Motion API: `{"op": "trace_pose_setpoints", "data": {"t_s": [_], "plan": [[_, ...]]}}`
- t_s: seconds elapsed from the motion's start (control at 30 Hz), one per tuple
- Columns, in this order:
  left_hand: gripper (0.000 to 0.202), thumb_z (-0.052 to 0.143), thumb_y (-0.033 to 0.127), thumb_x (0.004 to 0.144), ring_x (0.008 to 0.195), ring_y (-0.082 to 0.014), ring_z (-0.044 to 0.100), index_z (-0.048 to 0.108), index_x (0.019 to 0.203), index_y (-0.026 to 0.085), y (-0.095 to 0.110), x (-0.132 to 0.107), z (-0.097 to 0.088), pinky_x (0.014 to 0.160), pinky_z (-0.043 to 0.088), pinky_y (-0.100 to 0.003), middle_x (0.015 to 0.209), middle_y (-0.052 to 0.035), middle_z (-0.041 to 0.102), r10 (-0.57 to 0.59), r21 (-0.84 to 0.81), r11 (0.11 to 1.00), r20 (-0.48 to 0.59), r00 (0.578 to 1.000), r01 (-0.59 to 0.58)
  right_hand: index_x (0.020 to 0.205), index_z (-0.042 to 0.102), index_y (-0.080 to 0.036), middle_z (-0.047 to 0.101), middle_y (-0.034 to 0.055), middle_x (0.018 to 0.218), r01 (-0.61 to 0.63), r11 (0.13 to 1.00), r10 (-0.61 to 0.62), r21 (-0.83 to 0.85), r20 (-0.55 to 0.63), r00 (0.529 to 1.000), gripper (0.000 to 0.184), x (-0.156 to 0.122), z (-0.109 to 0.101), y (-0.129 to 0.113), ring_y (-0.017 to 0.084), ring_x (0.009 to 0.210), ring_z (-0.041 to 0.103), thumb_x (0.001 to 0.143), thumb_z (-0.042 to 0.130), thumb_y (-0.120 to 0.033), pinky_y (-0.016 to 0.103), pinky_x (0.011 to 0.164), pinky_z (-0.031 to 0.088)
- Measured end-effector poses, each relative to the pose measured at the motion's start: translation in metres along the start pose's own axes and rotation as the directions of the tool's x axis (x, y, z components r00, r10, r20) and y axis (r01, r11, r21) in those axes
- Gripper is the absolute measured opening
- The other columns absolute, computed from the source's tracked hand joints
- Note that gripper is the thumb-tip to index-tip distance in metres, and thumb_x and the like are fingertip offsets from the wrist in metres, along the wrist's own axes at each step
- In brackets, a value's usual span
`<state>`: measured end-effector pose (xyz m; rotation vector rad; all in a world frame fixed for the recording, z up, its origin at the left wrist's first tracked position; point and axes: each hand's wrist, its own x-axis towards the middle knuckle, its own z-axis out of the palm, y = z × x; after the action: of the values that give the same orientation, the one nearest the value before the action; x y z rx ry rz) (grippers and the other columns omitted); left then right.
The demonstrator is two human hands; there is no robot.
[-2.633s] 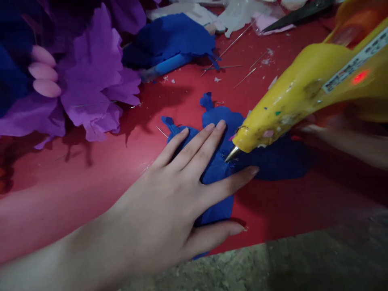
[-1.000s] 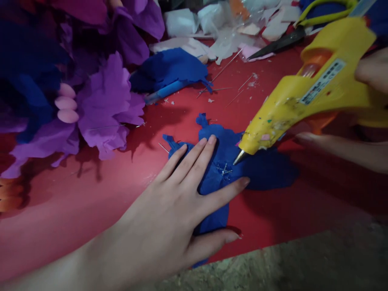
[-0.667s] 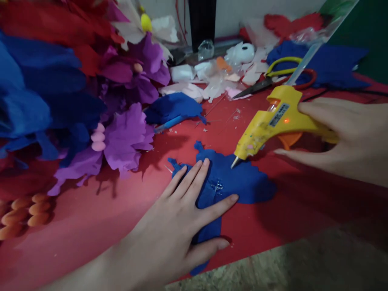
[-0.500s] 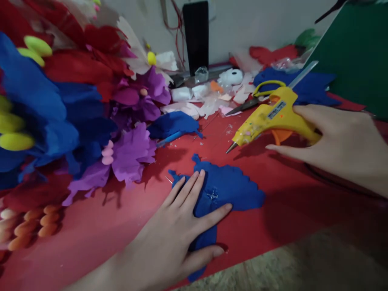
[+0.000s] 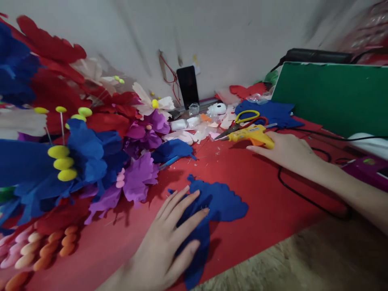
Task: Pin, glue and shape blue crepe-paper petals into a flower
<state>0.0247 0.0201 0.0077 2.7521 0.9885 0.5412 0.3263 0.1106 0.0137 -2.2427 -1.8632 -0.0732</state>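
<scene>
Blue butterfly-shaped cutout [image 5: 226,202] lies on worktop [image 5: 263,202] under my splayed L hand [image 5: 163,240], running out to its R; R hand [image 5: 287,150], well apart, grips yellow glue gun [image 5: 249,135] pointing L, nr scissors [image 5: 230,130].

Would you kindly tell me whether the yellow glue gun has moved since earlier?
Yes: the glue gun has moved away from the blue cutout, back toward the scissors.

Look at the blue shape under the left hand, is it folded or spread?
Spread: two wide parts of the blue shape stick out past the left hand.
</scene>
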Motion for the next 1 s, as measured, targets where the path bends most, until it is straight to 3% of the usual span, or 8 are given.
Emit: {"op": "trace_pose_setpoints", "data": {"t_s": [0.07,0.13,0.37,0.5,0.6,0.67,0.8,1.0], "plan": [[0.024,0.033,0.014,0.085,0.100,-0.0223,0.051,0.055,0.090,0.019,-0.001,0.005,-0.001,0.094,0.036,-0.042,0.101,-0.0093,0.058,-0.061,-0.034,0.998,-0.031,0.998,0.060,0.094,0.056,-0.016,0.059,0.0137,0.082,-0.004,0.999,0.004,-0.033,0.009,1.000,0.059,0.002,0.007,0.002,0.027,0.068,0.054,0.066,0.046,-0.066,0.031,0.052,0.035],[0.022,0.032,0.013,0.085,0.081,-0.0186,0.053,0.052,0.078,0.018,-0.004,0.011,-0.002,0.083,0.043,-0.037,0.083,-0.0067,0.058,-0.134,-0.052,0.990,-0.031,0.991,0.132,0.094,0.056,-0.014,0.058,0.0148,0.082,0.006,0.999,-0.006,-0.053,0.002,1.000,0.058,0.003,0.014,0.003,0.028,0.068,0.054,0.067,0.046,-0.065,0.035,0.053,0.038],[0.020,0.036,0.023,0.083,0.092,-0.0257,0.048,0.052,0.092,0.016,-0.021,0.019,-0.004,0.083,0.038,-0.045,0.097,-0.0108,0.053,-0.415,-0.046,0.908,0.031,0.909,0.416,0.104,0.051,-0.007,0.047,0.0221,0.104,0.175,0.985,-0.174,0.008,-0.089,0.981,0.058,-0.006,0.009,-0.001,0.038,0.099,0.043,0.071,0.049,-0.056,0.049,0.071,0.039],[0.019,0.040,0.028,0.080,0.089,-0.0258,0.050,0.051,0.089,0.016,-0.031,0.019,-0.007,0.081,0.039,-0.045,0.093,-0.0099,0.053,-0.509,-0.092,0.854,0.062,0.858,0.513,0.092,0.057,-0.014,0.052,0.0109,0.100,0.409,0.894,-0.410,0.186,-0.031,0.911,0.028,-0.021,0.002,-0.017,0.022,0.098,0.047,0.079,0.044,-0.035,0.038,0.087,0.038],[0.015,0.044,0.031,0.077,0.083,-0.0233,0.051,0.051,0.080,0.018,-0.035,0.021,-0.012,0.077,0.040,-0.040,0.086,-0.0065,0.052,-0.544,-0.147,0.819,0.105,0.832,0.554,0.078,0.057,-0.017,0.055,0.0041,0.082,0.511,0.788,-0.563,0.345,0.067,0.824,0.020,-0.039,0.006,-0.030,0.012,0.082,0.051,0.081,0.043,-0.032,0.026,0.079,0.042],[0.014,0.047,0.032,0.074,0.078,-0.0209,0.051,0.050,0.070,0.019,-0.036,0.024,-0.016,0.074,0.041,-0.036,0.080,-0.0037,0.051,-0.553,-0.192,0.798,0.142,0.821,0.571,0.081,0.056,-0.016,0.054,0.0042,0.080,0.517,0.750,-0.602,0.414,0.103,0.791,0.019,-0.048,0.010,-0.035,0.011,0.077,0.051,0.080,0.045,-0.032,0.024,0.072,0.043],[0.015,0.047,0.033,0.072,0.072,-0.0169,0.050,0.050,0.065,0.019,-0.032,0.026,-0.024,0.070,0.040,-0.030,0.072,0.0001,0.052,-0.571,-0.313,0.728,0.217,0.792,0.611,0.088,0.055,-0.015,0.053,0.0047,0.077,0.472,0.726,-0.610,0.500,0.151,0.778,0.021,-0.053,0.016,-0.036,0.011,0.074,0.050,0.079,0.046,-0.031,0.025,0.069,0.042],[0.019,0.048,0.038,0.072,0.058,-0.0112,0.048,0.046,0.065,0.020,-0.022,0.026,-0.028,0.058,0.040,-0.023,0.059,0.0054,0.047,-0.626,-0.562,0.516,0.269,0.732,0.647,0.083,0.053,-0.015,0.052,0.0048,0.076,0.390,0.704,-0.590,0.594,0.182,0.787,0.020,-0.051,0.016,-0.034,0.011,0.073,0.048,0.078,0.045,-0.033,0.026,0.068,0.040]]}}
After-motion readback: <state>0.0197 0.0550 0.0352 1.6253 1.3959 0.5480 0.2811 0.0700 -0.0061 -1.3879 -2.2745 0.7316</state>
